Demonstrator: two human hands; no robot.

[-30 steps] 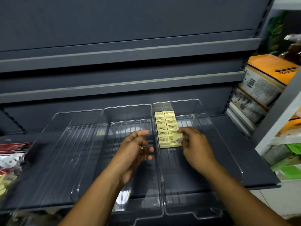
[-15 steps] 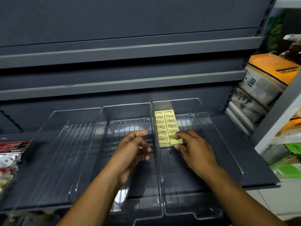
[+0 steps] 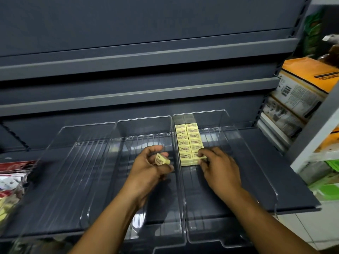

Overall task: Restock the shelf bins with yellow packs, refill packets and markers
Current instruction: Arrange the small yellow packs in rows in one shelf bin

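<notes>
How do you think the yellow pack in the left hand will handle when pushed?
Probably stiff and light: the left hand holds the yellow pack by fingertips without bending. Its flat, boxy faces suggest sliding, not rolling.

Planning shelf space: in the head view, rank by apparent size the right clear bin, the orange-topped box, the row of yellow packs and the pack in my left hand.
1. right clear bin
2. orange-topped box, partly hidden
3. row of yellow packs
4. pack in the left hand, smallest though nearer the camera
</notes>
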